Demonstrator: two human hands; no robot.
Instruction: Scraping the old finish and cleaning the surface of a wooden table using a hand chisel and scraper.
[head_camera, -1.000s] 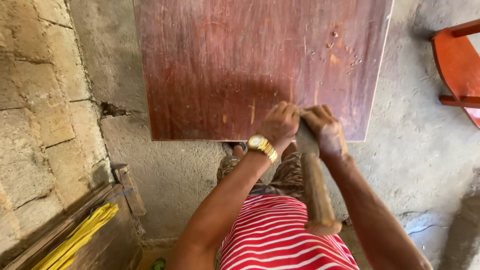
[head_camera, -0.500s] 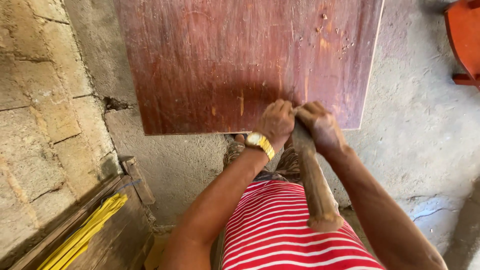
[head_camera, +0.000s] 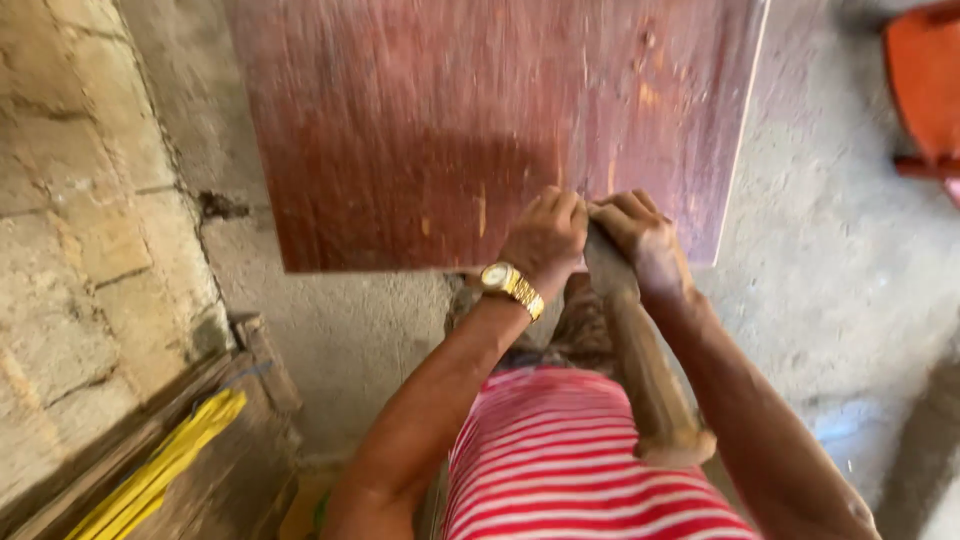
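Reddish-brown wooden board stands on concrete floor. Left hand w/ gold watch & right hand both fisted tight round wooden handle at board's lower edge.

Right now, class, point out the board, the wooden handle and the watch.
board (head_camera: 420, 130), head view, its bare reddish face.
wooden handle (head_camera: 645, 375), head view, mid-shaft below the hands.
watch (head_camera: 497, 276), head view, its dial.
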